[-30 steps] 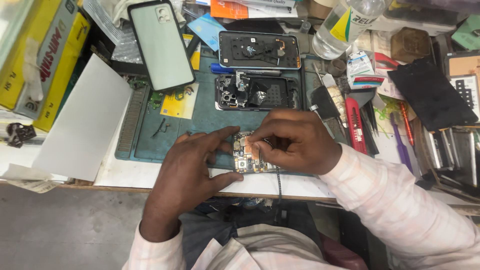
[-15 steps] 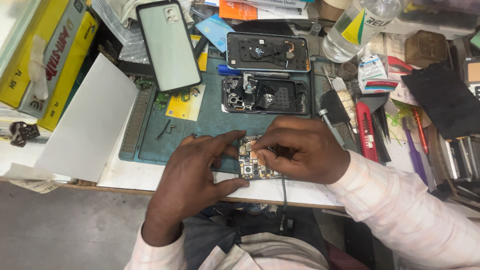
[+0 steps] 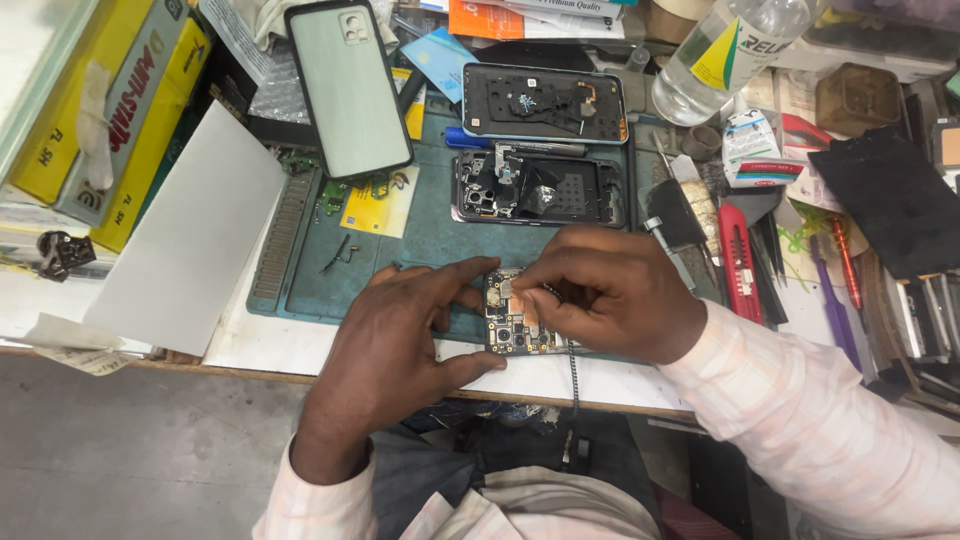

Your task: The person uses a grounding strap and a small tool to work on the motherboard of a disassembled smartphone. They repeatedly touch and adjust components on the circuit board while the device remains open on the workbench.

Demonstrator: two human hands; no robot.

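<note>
Down at the near edge of the teal rubber work mat (image 3: pixel 440 240) lay a small green phone circuit board (image 3: pixel 515 315) studded with metal shields and camera modules, and both hands were on it. The left hand (image 3: pixel 400 335) steadied it from the left, thumb against the lower edge and fingers spread, their tips resting at its upper left corner. The right hand (image 3: pixel 610 295) curled over its right side, fingers bunched together with the tips pressed onto the board's top; whether they pinched a tool could not be told.

Just beyond the board on the mat sat a dark opened phone frame (image 3: pixel 540 188) with exposed parts, and behind that a black phone back panel with flex cables (image 3: pixel 545 103). To the left leaned a pale green phone back cover with a black rim (image 3: pixel 348 90), near a yellow card (image 3: pixel 378 200). A blank white sheet (image 3: pixel 190 240) lay off the mat's left side beside yellow cardboard boxes (image 3: pixel 100 110). On the right were a red-handled cutter (image 3: pixel 740 262), a clear plastic bottle (image 3: pixel 725 55) and a black cloth (image 3: pixel 890 200).
</note>
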